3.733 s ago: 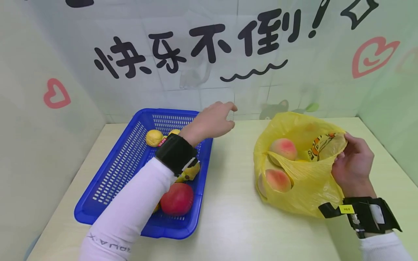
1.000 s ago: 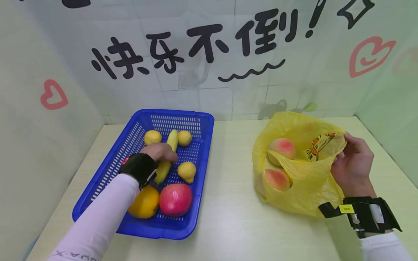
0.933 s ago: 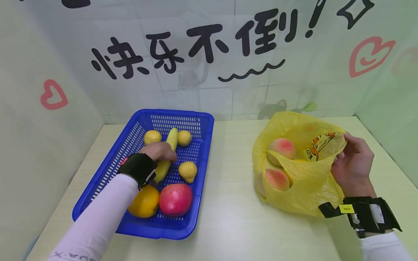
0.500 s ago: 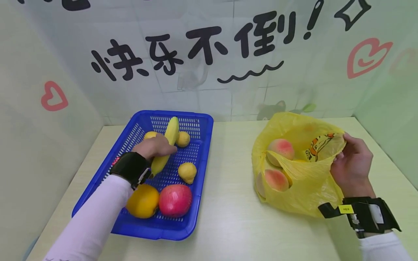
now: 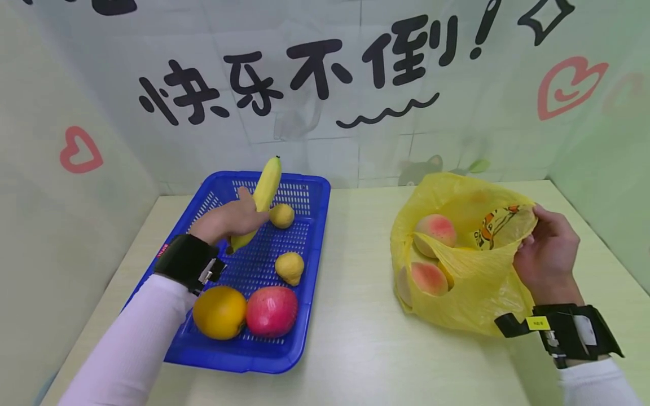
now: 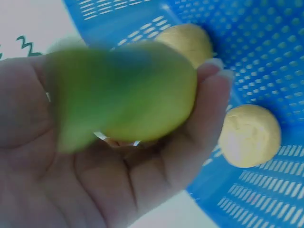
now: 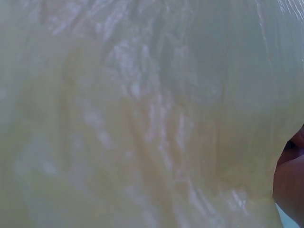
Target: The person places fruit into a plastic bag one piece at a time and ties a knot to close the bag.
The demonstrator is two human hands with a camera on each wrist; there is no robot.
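My left hand [image 5: 231, 217] grips a banana [image 5: 268, 183], raised above the blue plastic basket [image 5: 319, 248]. In the left wrist view the banana [image 6: 142, 90] appears end-on and blurred, with my fingers curled round it. My right hand [image 5: 548, 254] pinches the rim of a yellow plastic bag [image 5: 477, 293] and keeps its mouth spread. Peaches [image 5: 438, 230] show inside the bag; the rest of its contents is partly hidden. Crinkled bag film [image 7: 142, 118] fills the right wrist view, with part of a finger [image 7: 289, 185] at its right edge.
In the basket lie two small lemon-like yellow fruits [image 5: 290, 268], an orange-yellow round fruit [image 5: 220, 313] and a red pomegranate-like fruit [image 5: 272, 312]. Another yellow fruit [image 6: 249, 135] shows in the left wrist view. A pale table [image 5: 355, 316] spans between basket and bag, with a printed wall sheet behind.
My left hand went from above the basket's far right corner down to the banana, took hold of it and lifted it up. My right hand stays on the bag's rim.
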